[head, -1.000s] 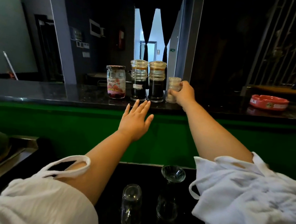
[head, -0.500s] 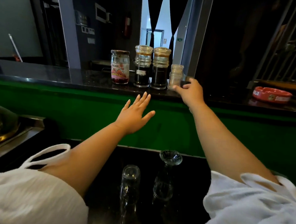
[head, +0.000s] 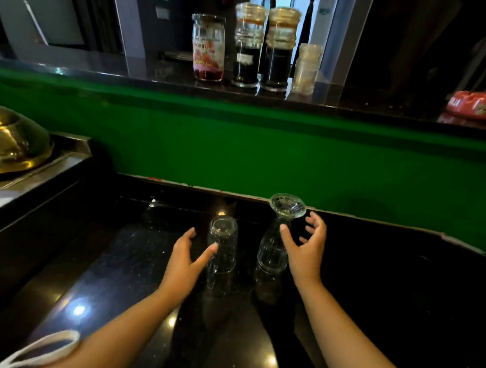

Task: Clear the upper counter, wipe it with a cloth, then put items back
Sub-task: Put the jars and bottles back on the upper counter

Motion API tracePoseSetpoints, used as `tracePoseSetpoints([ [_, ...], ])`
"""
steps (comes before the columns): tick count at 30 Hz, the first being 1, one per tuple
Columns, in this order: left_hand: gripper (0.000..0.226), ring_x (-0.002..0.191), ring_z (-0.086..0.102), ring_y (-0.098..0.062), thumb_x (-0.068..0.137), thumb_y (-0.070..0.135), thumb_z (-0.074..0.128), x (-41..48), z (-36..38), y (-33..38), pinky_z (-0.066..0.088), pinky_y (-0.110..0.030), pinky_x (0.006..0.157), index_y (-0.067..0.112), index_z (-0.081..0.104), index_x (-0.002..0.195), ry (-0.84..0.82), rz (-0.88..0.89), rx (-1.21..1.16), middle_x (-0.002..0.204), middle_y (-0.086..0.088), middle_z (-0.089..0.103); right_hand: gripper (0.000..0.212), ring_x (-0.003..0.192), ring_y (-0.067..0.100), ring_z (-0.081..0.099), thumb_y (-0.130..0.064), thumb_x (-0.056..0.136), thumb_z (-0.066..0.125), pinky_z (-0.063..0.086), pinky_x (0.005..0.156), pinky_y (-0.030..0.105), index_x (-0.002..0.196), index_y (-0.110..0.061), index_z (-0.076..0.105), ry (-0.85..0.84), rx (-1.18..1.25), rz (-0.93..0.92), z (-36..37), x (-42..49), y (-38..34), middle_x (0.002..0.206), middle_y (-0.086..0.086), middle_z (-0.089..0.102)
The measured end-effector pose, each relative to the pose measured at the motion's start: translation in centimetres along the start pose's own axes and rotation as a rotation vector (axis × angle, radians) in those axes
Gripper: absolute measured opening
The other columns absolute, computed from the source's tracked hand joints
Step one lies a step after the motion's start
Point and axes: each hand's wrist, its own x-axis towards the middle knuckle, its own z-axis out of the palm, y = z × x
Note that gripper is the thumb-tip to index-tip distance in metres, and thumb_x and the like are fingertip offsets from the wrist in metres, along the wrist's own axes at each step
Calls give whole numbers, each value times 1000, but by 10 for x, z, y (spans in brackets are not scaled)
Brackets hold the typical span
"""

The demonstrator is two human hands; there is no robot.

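Far upper counter (head: 73, 62): glossy black, speckled. Wall panel (head: 267, 145) below it: solid green. Jam jar (head: 208, 51): red-pink strawberry label. Left tall jar (head: 248, 44) and right tall jar (head: 279, 48): amber lids, near-black liquid. Ashtray (head: 481, 106), far right: red, white lettering. Domed lid (head: 8, 144), left: brass-gold. Near tumbler (head: 222, 245): clear. Footed glass (head: 278, 237): clear, fluted.

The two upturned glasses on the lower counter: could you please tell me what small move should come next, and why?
Probably close each hand round its glass. The left hand is open beside the tumbler, the right hand open beside the footed glass, neither gripping yet; the four jars already stand on the upper counter.
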Motion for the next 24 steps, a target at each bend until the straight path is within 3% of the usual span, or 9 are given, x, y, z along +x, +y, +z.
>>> tracePoseSetpoints([
  [4, 44, 114, 49, -13, 83, 32, 67, -7, 13, -18, 43, -24, 93, 17, 48, 119, 74, -46, -48, 123, 1, 49, 87, 130, 22, 36, -29, 73, 80, 33, 103, 31, 141, -15, 29, -153, -114, 95, 10, -3, 24, 137, 4, 38],
  [9, 13, 85, 59, -12, 89, 25, 60, -7, 28, -13, 43, -14, 66, 13, 58, 95, 38, -74, -137, 88, 2, 61, 98, 134, 23, 36, -34, 66, 84, 35, 110, 38, 143, -20, 26, -253, -158, 153, 23, 1, 42, 144, 8, 37],
  [13, 20, 84, 60, -13, 95, 28, 49, -4, 34, -12, 46, -18, 69, 13, 61, 92, -8, -74, -150, 88, 0, 64, 95, 128, 23, 44, -28, 65, 86, 39, 106, 35, 141, -17, 31, -238, -166, 195, 29, 1, 53, 138, 8, 45],
  [17, 24, 87, 60, -9, 98, 24, 43, 1, 41, -9, 45, -11, 68, 10, 62, 98, -35, -94, -274, 88, -1, 65, 88, 121, 22, 50, -21, 65, 86, 39, 97, 26, 137, -12, 37, -199, -156, 209, 30, -3, 60, 130, 8, 52],
  [24, 28, 79, 53, -13, 99, 22, 39, 5, 48, -11, 43, -22, 73, 5, 61, 94, -31, -100, -361, 78, -4, 53, 83, 118, 22, 53, -25, 64, 86, 42, 93, 27, 132, -12, 40, -187, -188, 222, 34, -3, 66, 127, 6, 54],
])
